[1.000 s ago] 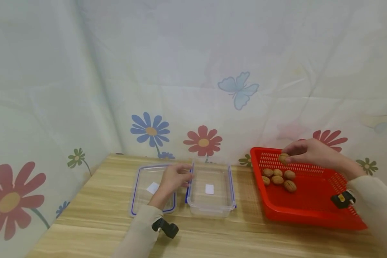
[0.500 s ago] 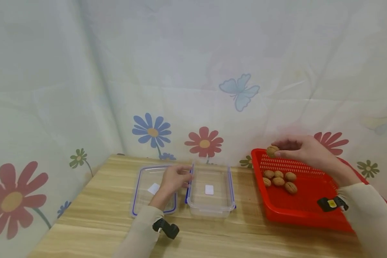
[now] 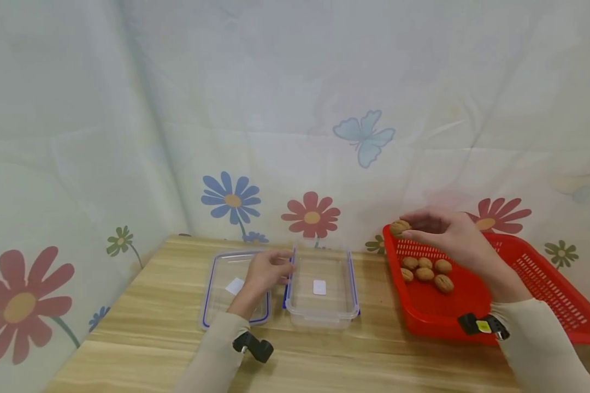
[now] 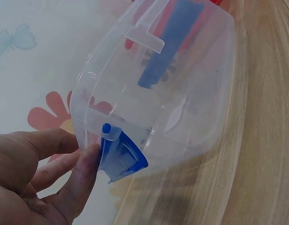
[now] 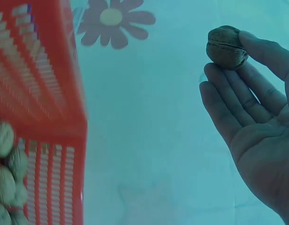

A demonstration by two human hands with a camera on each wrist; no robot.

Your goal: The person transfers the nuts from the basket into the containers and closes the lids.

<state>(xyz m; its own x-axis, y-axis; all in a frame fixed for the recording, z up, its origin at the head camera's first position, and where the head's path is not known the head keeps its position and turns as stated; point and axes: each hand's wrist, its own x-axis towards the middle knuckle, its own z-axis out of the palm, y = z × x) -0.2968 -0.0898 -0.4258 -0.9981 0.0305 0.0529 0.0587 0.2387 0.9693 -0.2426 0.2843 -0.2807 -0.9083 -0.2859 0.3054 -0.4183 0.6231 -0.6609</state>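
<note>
My right hand (image 3: 449, 234) pinches a walnut (image 3: 400, 227) between thumb and fingertips, above the far left corner of the red basket (image 3: 408, 314). The right wrist view shows this walnut (image 5: 226, 48) at the tips of the thumb and fingers. Several more walnuts (image 3: 424, 274) lie in the basket's left part. My left hand (image 3: 267, 273) grips the left rim of a clear plastic food container (image 3: 322, 315). In the left wrist view, thumb and fingers hold the container's wall (image 4: 90, 117) beside a blue clip (image 4: 121, 157) that hangs down. A white label shows on the container's floor.
A clear lid (image 3: 216, 284) with a blue seal lies flat on the wooden table (image 3: 142, 327), left of the container and partly under my left forearm. Behind the table hangs a flower-printed curtain (image 3: 275, 136). The basket's raised rim stands right of the container.
My right hand has carried the walnut leftward, from over the basket's inside to its far left corner. The left hand keeps its grip on the container.
</note>
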